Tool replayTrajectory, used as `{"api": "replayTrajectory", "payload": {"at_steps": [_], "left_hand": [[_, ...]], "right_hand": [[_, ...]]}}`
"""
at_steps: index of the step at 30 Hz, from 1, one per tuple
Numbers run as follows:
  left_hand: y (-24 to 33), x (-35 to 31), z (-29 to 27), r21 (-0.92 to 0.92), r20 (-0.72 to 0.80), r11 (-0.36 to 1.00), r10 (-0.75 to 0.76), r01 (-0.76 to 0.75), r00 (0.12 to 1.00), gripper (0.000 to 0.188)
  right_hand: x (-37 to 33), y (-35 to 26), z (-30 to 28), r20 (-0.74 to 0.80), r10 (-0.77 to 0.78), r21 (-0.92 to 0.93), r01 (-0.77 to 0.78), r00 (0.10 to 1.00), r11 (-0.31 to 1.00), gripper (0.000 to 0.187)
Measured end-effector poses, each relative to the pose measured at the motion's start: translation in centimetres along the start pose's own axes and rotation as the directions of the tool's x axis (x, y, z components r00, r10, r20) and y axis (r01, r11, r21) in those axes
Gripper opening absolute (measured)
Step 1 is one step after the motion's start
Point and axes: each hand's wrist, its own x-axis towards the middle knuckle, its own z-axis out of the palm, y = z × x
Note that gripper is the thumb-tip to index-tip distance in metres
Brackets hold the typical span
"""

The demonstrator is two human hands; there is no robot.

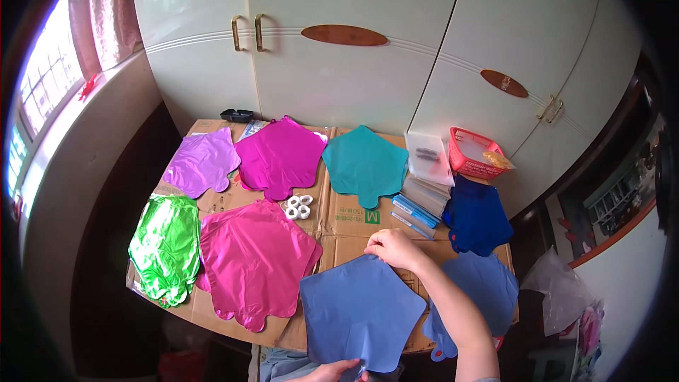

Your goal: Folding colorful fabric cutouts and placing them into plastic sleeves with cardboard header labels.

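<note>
A flat, dusty-blue star-shaped foil balloon (361,304) lies at the front of the cardboard, its tail hanging over the near edge. My left hand (334,371) closes thumb and fingers on that tail at the bottom of the view. At the star's far point, the closed fingers of my right hand (396,248) grip its edge. Under my right forearm, more dusty-blue foil balloons (481,293) lie flat. Left of the held star sits a pile of pink foil balloons (258,262), with shiny green ones (166,247) beyond.
Lilac (201,163), magenta (281,159) and teal foil balloons (366,163) line the back. White ribbon rolls (298,206) sit mid-table. To the right are plastic packets (417,209), a red basket (481,159) and navy foil balloons (477,216). Cabinets (339,78) stand behind the cardboard (346,240).
</note>
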Motion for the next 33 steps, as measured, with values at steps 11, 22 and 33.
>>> {"api": "replayTrajectory", "payload": {"at_steps": [11, 22, 33], "left_hand": [[5.3, 1.3, 5.4, 0.222, -0.054, 0.951, 0.233, -0.216, 0.971, 0.016], [7.7, 2.0, 7.1, 0.185, -0.182, 0.963, 0.23, -0.197, 0.956, 0.014], [7.9, 2.5, 6.9, 0.117, -0.189, 0.974, 0.212, -0.192, 0.959, 0.015]], "right_hand": [[3.8, 2.1, -2.0, -0.257, -0.221, -0.344, 0.124, 0.941, 0.931, 0.019], [6.2, 3.5, -0.5, -0.25, -0.277, -0.604, 0.074, 0.928, 0.794, 0.015], [-1.8, -1.8, 2.3, -0.33, -0.376, -0.362, 0.252, 0.866, 0.897, 0.031]]}}
